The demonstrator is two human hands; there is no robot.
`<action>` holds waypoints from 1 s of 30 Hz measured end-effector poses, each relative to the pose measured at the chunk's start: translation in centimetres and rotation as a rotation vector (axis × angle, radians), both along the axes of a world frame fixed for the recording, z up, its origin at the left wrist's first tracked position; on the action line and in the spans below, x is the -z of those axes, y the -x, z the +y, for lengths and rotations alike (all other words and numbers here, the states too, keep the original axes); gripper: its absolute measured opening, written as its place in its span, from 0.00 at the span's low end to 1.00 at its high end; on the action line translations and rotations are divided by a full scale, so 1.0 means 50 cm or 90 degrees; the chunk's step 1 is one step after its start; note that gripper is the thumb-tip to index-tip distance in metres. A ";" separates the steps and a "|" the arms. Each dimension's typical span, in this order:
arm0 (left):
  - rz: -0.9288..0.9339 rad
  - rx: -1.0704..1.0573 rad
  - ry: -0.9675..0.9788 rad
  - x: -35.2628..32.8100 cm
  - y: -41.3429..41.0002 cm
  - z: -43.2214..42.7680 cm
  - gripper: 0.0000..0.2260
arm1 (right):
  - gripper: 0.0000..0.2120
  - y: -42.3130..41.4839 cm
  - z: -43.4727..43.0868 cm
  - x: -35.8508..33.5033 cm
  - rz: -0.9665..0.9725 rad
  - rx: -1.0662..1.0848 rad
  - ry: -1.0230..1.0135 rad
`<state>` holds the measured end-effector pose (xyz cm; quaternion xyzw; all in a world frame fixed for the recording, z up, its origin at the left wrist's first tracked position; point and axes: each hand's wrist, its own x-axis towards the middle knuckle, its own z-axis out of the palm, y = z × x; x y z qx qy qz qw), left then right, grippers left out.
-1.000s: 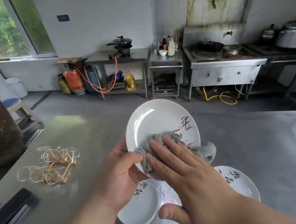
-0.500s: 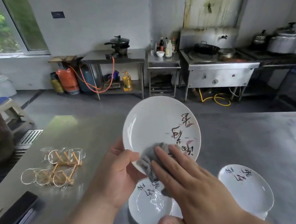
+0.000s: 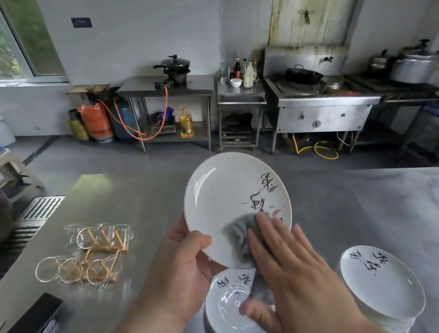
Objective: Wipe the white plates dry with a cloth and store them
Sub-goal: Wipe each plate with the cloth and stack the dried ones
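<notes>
A round, glossy white plate (image 3: 225, 199) with brushed black characters and faint pink marks on its right side is held tilted above the brushed-steel surface (image 3: 386, 214), its face turned toward the camera. The left hand (image 3: 181, 269) holds it at the lower left rim: the thumb lies curled over the front edge and the other fingers are behind it, so the grip pinches the rim. The right hand (image 3: 291, 277) is flat, with its fingers (image 3: 277, 231) straight and slightly spread, pressing a crumpled grey cloth (image 3: 239, 233) against the lower part of the plate's face. A tail of the cloth hangs down beside the thumb.

Directly below the hands, a stack of matching plates (image 3: 228, 324) rests on the surface. A second, taller stack (image 3: 382, 290) stands just to its right. A cluster of clear glass pieces and thin wooden sticks (image 3: 90, 256) lies farther left.
</notes>
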<state>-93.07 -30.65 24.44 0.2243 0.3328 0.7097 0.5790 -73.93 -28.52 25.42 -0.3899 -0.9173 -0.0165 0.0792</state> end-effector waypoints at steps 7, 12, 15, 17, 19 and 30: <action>0.148 0.075 0.021 0.000 0.003 -0.010 0.22 | 0.47 0.034 0.126 -0.045 -0.002 -0.085 -0.052; 0.121 0.061 0.020 -0.012 0.016 -0.006 0.23 | 0.46 0.034 0.161 -0.055 0.007 -0.121 -0.086; 0.063 0.040 0.016 -0.008 0.032 -0.006 0.23 | 0.47 0.014 0.147 -0.024 0.046 -0.031 -0.054; 0.071 0.037 0.025 -0.003 0.030 -0.010 0.23 | 0.47 0.010 0.128 0.002 0.054 0.001 -0.030; 0.117 0.049 0.042 0.000 0.018 -0.012 0.23 | 0.47 0.018 0.130 0.003 0.037 -0.024 -0.016; -0.022 -0.043 0.016 -0.003 0.026 0.003 0.23 | 0.48 0.026 0.077 0.010 0.193 -0.010 0.055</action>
